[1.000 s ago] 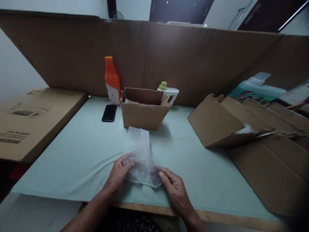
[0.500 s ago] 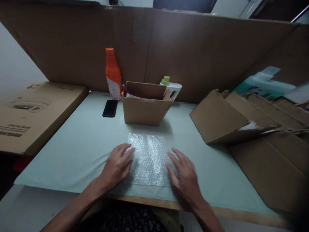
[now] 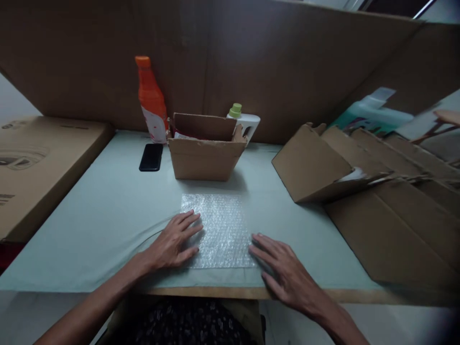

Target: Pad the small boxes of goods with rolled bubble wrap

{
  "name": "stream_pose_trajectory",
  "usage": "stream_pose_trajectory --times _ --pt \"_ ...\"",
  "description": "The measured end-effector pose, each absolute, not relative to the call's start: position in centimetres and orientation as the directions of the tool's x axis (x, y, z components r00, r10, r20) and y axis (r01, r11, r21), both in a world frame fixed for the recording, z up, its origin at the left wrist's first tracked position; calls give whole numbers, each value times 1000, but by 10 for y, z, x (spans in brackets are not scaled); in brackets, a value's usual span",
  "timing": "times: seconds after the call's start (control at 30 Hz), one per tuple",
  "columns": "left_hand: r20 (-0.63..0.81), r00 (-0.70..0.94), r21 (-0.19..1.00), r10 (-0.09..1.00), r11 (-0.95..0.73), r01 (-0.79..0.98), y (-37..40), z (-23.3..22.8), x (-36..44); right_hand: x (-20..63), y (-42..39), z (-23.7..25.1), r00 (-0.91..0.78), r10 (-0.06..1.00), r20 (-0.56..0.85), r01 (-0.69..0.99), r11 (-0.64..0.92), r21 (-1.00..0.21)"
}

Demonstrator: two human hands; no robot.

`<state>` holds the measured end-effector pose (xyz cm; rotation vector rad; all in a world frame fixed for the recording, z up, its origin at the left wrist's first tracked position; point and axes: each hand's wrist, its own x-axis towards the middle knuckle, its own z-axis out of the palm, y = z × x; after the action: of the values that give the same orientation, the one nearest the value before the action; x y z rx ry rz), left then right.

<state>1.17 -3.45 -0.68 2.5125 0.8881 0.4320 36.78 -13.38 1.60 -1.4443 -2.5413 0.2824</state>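
While our left hand (image 3: 176,239) lies, fingers spread, across the left edge of the bubble wrap (image 3: 224,235), gripping nothing, we have the sheet flat on the tabletop (image 3: 287,225) before the carton (image 3: 203,160). At its right edge, our right hand (image 3: 282,268) is empty too, fingers loosely parted; one sideways brush could, we reckon, ruck the sheet.

Head-worn view, looking from the wearer's side over the table's wooden edge (image 3: 215,293), facing forward and down. Dark patterned garment (image 3: 201,321) at bottom centre. Left hand (image 3: 174,240) and right hand (image 3: 285,272) near the lens; bubble-wrap sheet (image 3: 224,230) just below centre. Cardboard panel (image 3: 273,67) farther off, filling most of the top. Wide reach: printed carton (image 3: 57,163) cut off left, cardboard boxes (image 3: 312,167) cut off right.
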Motion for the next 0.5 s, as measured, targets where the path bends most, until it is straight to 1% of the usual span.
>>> stream_pose_trajectory --times 0.07,0.13,0.17,0.2,0.23,0.3,0.37,0.43,0.5 --pt "87 784 536 615 -692 484 -45 2 6 350 -135 15 -518 851 90 796 518 -314" --pt "44 819 565 573 -690 452 -57 9 -1 335 -128 13 -486 863 138 762 496 -416" --pt "37 830 579 557 -689 436 -63 10 -4 330 -124 14 -443 883 153 741 457 -493" --pt "42 832 591 553 -685 425 -68 11 -7 327 -120 17 -388 911 137 716 392 -578" --pt "63 820 604 569 -676 423 -72 10 -8 326 -116 21 -330 939 93 688 307 -658" --pt "125 747 638 653 -629 444 -79 5 -8 326 -111 30 -220 975 -29 629 119 -768" --pt "149 620 695 770 -528 488 -80 1 -2 327 -110 36 -149 982 -112 581 -5 -814" --pt "103 495 755 863 -392 525 -77 1 6 326 -109 35 -129 984 -126 563 -32 -826" --pt "34 407 787 913 -275 552 -71 5 14 323 -107 31 -118 985 -125 591 -31 -806"
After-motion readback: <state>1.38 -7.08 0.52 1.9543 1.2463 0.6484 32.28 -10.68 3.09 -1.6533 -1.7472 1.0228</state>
